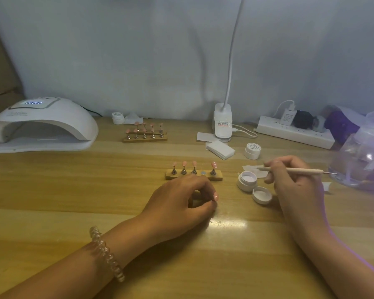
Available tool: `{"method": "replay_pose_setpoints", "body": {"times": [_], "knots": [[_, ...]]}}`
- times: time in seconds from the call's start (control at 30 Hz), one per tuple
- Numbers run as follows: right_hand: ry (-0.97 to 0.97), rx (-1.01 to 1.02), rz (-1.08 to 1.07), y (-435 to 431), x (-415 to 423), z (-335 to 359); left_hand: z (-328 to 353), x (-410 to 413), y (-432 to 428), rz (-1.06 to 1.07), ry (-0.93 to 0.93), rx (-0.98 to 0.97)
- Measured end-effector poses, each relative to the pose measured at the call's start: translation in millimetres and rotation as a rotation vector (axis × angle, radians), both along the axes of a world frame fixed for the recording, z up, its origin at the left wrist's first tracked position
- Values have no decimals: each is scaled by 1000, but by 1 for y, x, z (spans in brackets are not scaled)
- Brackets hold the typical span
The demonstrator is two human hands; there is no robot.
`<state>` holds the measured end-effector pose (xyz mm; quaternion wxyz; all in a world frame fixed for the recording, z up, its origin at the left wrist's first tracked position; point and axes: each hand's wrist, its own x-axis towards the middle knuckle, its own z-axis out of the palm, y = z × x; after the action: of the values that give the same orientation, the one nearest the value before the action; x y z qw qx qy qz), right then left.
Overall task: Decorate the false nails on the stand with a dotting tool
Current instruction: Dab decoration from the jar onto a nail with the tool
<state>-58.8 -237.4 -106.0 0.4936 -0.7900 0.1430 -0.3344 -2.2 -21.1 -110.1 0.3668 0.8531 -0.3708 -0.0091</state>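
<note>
Head view: the right hand (294, 182) pinches a dotting tool (289, 170) between thumb and curled fingers, gripping near its working end. The tool's long axis lies almost level, running left to right. Its working tip pokes out to the left of the grip, and the tail end reaches well out to the right.

Just below and left of that tip sits the open white gel jar (247, 180), with its lid (262, 195) below the grip, close to the heel of the hand.

The nail stand (194, 175) lies further left of the grip, beyond the jar. It carries four pink false nails (184, 164) on metal pegs and has one bare slot.

The left hand (181, 199) is nearer the stand, just in front of it. Its fingers are curled, and thumb and forefinger pinch what I take to be the loose false nail (215, 196) from that slot.

The next dot probably needs the tip to travel left and down from the grip, to the jar or to that nail.

The peg under the held nail is hidden in the fingers. The dots on the nails are too small to count. Whether the tool tip carries gel cannot be told.
</note>
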Motion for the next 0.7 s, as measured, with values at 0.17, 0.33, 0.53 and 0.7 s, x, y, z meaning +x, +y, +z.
{"method": "replay_pose_setpoints", "body": {"times": [0.17, 0.33, 0.53, 0.7], "knots": [[39, -136, -7, 2, 0, -2, 1, 5, 0, -13, 30, -20], [96, -156, -9, 3, 2, -2, 0, 6, 0, -14, 27, -37], [112, -170, -1, 5, 1, -1, -3, 6, -1, 8, -11, -20], [80, -184, -23, 7, 0, 1, -3, 6, 1, 8, -14, -28]]}}
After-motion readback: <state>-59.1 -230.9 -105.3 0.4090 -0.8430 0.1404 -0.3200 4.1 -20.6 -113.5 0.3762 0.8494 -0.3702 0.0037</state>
